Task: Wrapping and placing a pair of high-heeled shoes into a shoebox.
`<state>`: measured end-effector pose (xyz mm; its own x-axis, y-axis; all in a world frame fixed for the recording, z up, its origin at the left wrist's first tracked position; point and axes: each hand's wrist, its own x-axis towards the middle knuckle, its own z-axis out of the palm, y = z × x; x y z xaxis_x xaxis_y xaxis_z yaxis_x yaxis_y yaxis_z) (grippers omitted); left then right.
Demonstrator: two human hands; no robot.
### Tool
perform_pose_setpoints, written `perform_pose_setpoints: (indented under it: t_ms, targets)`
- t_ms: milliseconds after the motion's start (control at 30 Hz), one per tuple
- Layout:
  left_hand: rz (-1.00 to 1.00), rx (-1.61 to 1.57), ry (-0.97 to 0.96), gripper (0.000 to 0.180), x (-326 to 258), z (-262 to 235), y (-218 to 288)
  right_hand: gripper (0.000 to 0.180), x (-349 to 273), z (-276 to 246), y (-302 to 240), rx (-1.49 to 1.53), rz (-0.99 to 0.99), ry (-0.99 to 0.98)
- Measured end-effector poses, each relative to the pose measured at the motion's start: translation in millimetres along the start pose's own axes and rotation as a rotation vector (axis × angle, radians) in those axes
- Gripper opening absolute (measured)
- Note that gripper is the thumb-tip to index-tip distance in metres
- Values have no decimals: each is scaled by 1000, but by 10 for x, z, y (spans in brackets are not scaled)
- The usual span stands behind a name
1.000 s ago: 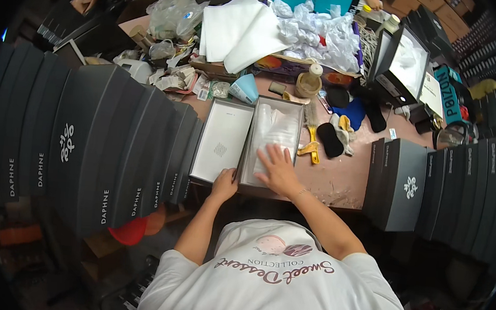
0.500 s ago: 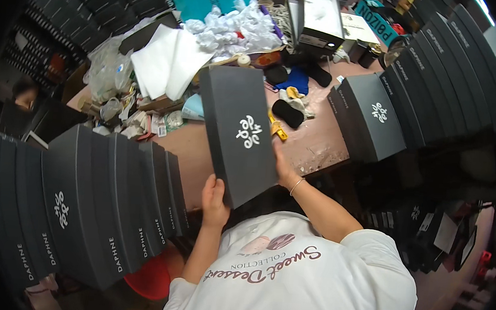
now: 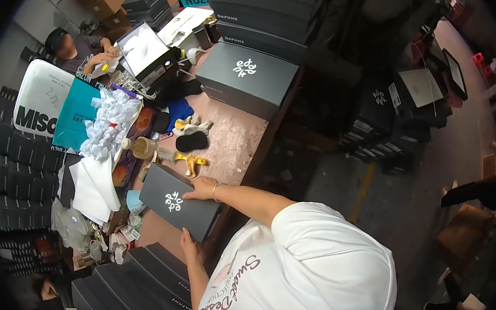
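A dark grey shoe box (image 3: 159,197) with a white emblem on its lid is between my two hands, over the pink tabletop. My right hand (image 3: 201,187), with a bracelet at the wrist, grips its right side, the thumb lying over the lid. My left hand (image 3: 189,245) holds the opposite side low down, fingers partly hidden by the box edge. Just beyond the box lie a yellow-handled brush (image 3: 191,159), a black sponge-like pad (image 3: 192,142) and a crumpled pale glove (image 3: 194,125). A jar of amber liquid (image 3: 142,147) stands beside the brush.
Matching boxes are stacked at the table's far end (image 3: 249,72) and at the lower left (image 3: 136,287). White tissue sheets (image 3: 93,186), crumpled paper (image 3: 110,122) and an opened box (image 3: 142,54) line the left side. A co-worker (image 3: 83,52) sits beyond. The table edge (image 3: 267,139) drops off at right.
My view has swung to the right. The box has gone from upright in front of me to lying flatter, and my right hand has shifted partly onto its lid.
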<state>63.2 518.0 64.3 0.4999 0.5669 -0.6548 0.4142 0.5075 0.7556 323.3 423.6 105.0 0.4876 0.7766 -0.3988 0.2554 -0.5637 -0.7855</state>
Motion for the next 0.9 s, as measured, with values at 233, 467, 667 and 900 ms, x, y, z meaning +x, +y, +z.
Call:
perform_pose_setpoints:
  t_ms: [233,467,667,900]
  targets:
    - [-95,-475,-160,78,-435,235,-3,87,-442,287,73,330,-110,-67]
    - [80,-555,-207,70,-922,653,327,71,-907,-250,-59,546,-402,80]
    - [527,-509,-228,64,-1047,1667,1180,45,-1297,-1110,253,1407,-269,162]
    - [512,-513,-437,57,-712,3513,1915,31,-1967,-1665,1801,1164,106,77]
